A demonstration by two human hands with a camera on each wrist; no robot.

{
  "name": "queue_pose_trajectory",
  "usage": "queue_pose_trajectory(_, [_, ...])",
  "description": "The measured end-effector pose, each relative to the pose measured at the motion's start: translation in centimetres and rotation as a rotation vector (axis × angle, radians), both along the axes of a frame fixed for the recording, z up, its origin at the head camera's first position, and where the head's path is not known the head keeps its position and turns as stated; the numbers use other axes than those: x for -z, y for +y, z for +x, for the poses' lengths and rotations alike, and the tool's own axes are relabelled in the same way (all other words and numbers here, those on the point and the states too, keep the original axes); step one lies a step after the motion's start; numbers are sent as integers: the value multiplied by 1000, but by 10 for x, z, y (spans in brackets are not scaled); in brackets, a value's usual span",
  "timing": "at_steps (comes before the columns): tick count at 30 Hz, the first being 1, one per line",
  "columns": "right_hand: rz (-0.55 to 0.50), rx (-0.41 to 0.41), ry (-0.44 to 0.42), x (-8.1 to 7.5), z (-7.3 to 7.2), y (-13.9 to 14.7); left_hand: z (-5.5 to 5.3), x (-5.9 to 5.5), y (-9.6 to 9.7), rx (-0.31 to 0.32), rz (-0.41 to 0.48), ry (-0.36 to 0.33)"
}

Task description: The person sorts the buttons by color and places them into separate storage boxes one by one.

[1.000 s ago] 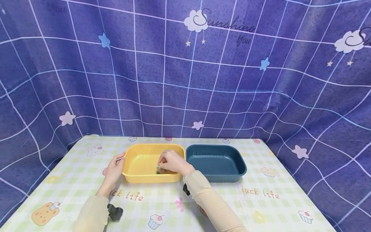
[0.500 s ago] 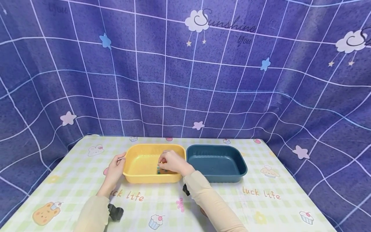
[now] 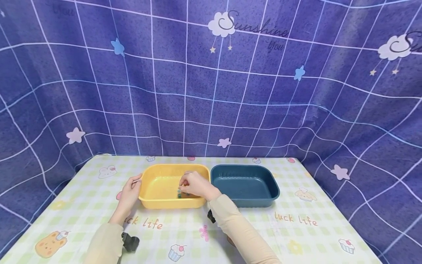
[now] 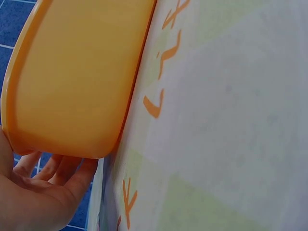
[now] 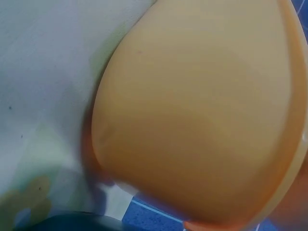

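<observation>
A yellow plastic basin (image 3: 173, 204) stands on the table, a little left of the middle. My left hand (image 3: 130, 193) holds its left end; in the left wrist view the fingers (image 4: 65, 169) lie against the end wall and the thumb side is by the rim. Over the front wall, my right hand (image 3: 195, 184) reaches into the basin with thumb and forefinger brought together. A small teal piece (image 3: 179, 190) shows at those fingertips, too small for its kind to be made out. Just below it lies a similar small green piece (image 3: 179, 196). The right wrist view shows mostly the basin's outer wall (image 5: 192, 106).
A dark blue-green basin (image 3: 245, 202) stands close against the yellow one on the right. Other tiny dark pieces lie under the right hand, partly hidden. A checked cloth (image 3: 296, 234) covers the table, and a purple-blue grid curtain (image 3: 204, 106) hangs behind and at the sides.
Both hands and both basins stay in place. The right fingertips shift only slightly around the small teal piece, and the whole view sways a little.
</observation>
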State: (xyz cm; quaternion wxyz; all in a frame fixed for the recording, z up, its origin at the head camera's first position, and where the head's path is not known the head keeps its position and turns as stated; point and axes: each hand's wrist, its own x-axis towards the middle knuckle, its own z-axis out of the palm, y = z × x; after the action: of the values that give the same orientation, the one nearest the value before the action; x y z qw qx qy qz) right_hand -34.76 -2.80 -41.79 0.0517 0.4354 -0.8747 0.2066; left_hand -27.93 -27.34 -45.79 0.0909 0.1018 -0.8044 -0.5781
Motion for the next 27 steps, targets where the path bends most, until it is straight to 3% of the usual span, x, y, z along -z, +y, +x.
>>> queue_pose_trajectory(10, [1, 3, 11, -5, 6, 9, -1, 1, -2, 4, -8, 7])
queue_pose_trajectory(27, [-32, -10, 9, -18, 29, 36, -1, 0, -1, 7, -26, -4])
